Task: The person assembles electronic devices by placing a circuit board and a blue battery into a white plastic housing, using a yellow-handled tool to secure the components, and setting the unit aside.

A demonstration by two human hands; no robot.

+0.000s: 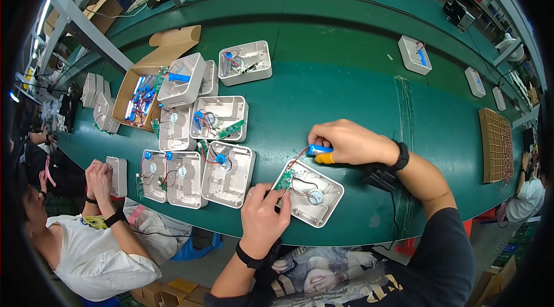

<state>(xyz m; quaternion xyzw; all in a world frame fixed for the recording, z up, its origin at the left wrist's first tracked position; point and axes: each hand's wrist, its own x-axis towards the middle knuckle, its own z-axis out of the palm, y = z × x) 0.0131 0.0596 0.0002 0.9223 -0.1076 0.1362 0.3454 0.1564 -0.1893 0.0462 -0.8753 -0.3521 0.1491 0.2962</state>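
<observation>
In front of me a white plastic housing lies tilted on the table, with a round speaker-like disc and thin wires inside. Along its left side sits a green circuit board. My left hand grips the board at the housing's near left edge, thumb and fingers closed. Above the housing's far edge, my right hand holds a blue cylindrical battery; a red wire runs from it down to the board. A yellow piece shows under the right hand's fingers; its kind is hidden.
Several similar housings with batteries and boards stand at left, beside a cardboard box of blue batteries. A black object with a cable lies under my right wrist. A co-worker sits at left; a brown gridded tray stands far right.
</observation>
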